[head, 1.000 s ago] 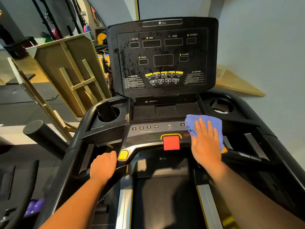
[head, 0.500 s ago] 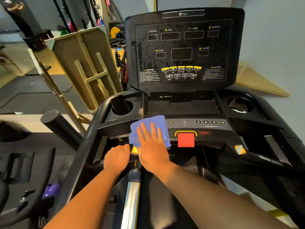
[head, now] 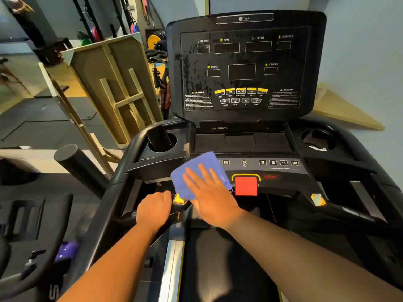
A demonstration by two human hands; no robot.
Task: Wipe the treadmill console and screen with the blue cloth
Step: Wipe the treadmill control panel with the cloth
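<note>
The black treadmill console fills the middle of the view, with its upright screen panel behind, spotted with wet drops on its left side. My right hand lies flat, fingers spread, pressing the blue cloth onto the left part of the lower button strip, just left of the red stop button. The cloth covers the left number buttons. My left hand is closed around the left handlebar beside a yellow button.
A dark object stands in the left cup holder; the right cup holder holds something pale. Wooden frames lean at the left, a black roller juts out near the left rail. A wall is close on the right.
My right hand slid the blue cloth from the right side of the button strip, across the stop button, to the left side. The left hand stayed on the handlebar.
</note>
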